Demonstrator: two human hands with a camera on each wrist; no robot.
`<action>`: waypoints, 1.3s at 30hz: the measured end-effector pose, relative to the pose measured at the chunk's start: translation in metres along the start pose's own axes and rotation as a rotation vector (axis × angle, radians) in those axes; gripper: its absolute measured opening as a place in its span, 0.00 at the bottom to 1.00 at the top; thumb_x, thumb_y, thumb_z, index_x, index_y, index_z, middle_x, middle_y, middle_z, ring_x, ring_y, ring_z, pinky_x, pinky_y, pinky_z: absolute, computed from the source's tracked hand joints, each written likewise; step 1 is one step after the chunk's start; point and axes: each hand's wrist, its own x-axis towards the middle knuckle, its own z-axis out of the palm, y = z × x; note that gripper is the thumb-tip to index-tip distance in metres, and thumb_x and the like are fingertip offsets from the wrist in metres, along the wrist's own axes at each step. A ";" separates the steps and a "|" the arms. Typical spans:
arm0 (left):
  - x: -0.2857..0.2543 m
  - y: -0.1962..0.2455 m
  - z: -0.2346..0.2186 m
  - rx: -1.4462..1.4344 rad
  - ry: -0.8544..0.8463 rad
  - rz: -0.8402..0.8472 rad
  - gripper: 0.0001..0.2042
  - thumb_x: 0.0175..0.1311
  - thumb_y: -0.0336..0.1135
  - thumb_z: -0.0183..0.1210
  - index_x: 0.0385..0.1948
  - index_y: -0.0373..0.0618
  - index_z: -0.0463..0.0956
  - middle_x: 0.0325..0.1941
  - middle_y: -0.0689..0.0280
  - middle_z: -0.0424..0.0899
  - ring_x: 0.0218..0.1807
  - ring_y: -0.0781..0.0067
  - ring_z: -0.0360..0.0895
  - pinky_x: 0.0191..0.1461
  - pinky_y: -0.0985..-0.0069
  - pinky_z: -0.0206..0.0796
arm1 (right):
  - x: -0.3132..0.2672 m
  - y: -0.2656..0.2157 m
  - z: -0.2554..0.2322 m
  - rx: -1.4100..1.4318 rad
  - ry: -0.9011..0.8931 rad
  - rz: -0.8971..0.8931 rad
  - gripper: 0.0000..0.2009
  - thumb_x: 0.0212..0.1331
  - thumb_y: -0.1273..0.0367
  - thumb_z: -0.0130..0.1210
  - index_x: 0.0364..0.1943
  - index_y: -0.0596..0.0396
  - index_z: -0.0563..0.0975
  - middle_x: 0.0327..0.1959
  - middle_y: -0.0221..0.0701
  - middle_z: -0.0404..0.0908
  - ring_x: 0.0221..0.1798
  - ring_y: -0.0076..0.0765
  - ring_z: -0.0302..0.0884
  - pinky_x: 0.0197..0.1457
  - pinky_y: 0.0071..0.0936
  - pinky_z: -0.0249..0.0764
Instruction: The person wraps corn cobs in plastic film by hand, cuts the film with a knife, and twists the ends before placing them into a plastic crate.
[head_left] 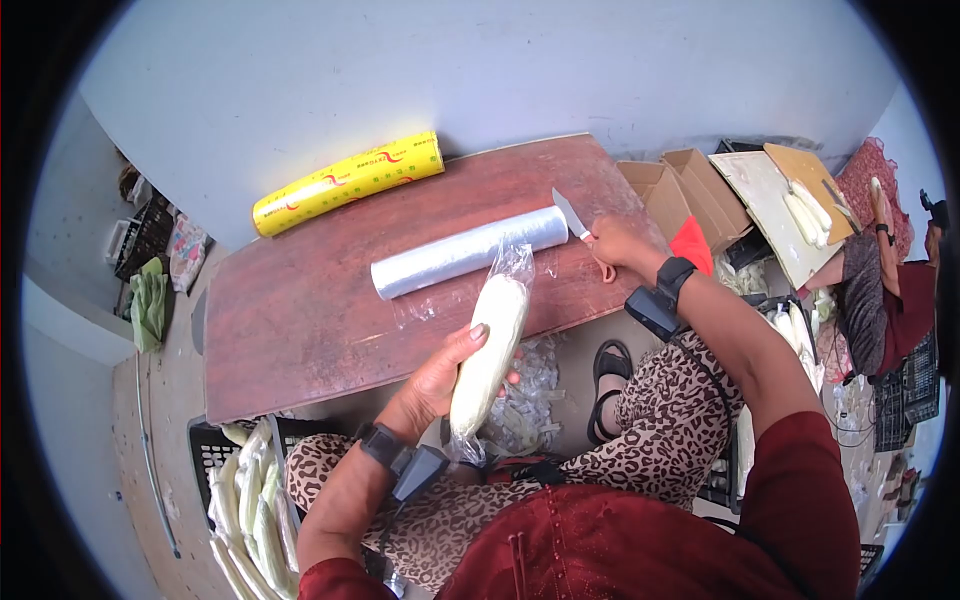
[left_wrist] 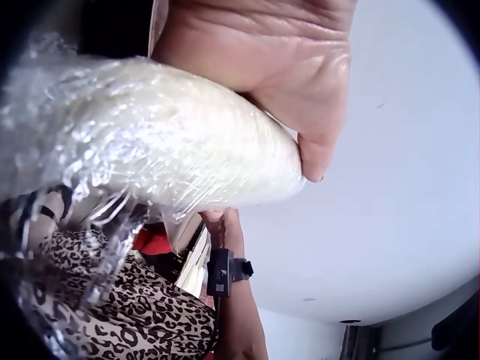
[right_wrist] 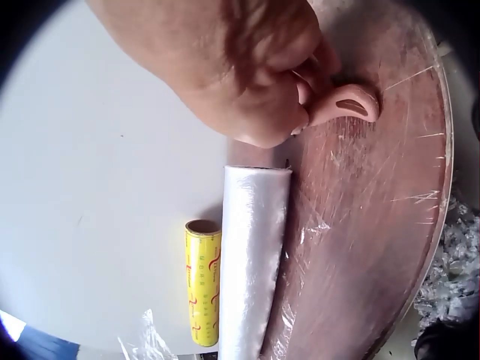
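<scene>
My left hand (head_left: 440, 375) grips a pale, long vegetable (head_left: 490, 350) wrapped in clear film, held tilted in front of the table's near edge; loose film sticks out at both ends. In the left wrist view the wrapped vegetable (left_wrist: 180, 142) lies across the palm. My right hand (head_left: 625, 245) is at the table's right end, its fingers round the pink handle (right_wrist: 349, 103) of a knife, whose blade (head_left: 568, 212) points away past the end of the clear film roll (head_left: 470, 252). In the right wrist view the roll (right_wrist: 255, 255) lies below the right hand (right_wrist: 247, 67).
A yellow printed roll (head_left: 350, 182) lies at the back of the red-brown table (head_left: 290, 330). Pale vegetables (head_left: 255, 500) fill a black crate at lower left. Cardboard boxes (head_left: 690, 195) and a board with vegetables stand at right, near another person (head_left: 890, 290). Plastic scraps (head_left: 530, 400) lie below the table.
</scene>
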 end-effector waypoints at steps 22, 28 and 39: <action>0.006 0.012 0.019 0.197 0.002 0.105 0.29 0.60 0.51 0.63 0.55 0.38 0.70 0.40 0.61 0.82 0.37 0.71 0.81 0.41 0.75 0.76 | -0.084 -0.100 -0.016 0.939 -0.127 -0.475 0.11 0.64 0.61 0.59 0.39 0.52 0.74 0.34 0.22 0.76 0.37 0.15 0.69 0.36 0.15 0.68; -0.001 0.016 0.032 0.290 0.046 0.112 0.28 0.58 0.44 0.67 0.57 0.39 0.69 0.42 0.66 0.80 0.40 0.78 0.78 0.42 0.79 0.73 | -0.095 -0.098 -0.034 0.792 -0.227 -0.511 0.12 0.62 0.62 0.59 0.43 0.56 0.77 0.39 0.25 0.78 0.41 0.17 0.72 0.42 0.17 0.71; 0.003 0.014 0.034 0.382 0.088 0.077 0.30 0.57 0.43 0.68 0.59 0.39 0.68 0.46 0.67 0.79 0.44 0.79 0.76 0.47 0.79 0.71 | -0.102 -0.101 -0.027 0.306 -0.151 -0.586 0.08 0.61 0.67 0.58 0.36 0.58 0.78 0.41 0.28 0.78 0.45 0.23 0.72 0.44 0.21 0.70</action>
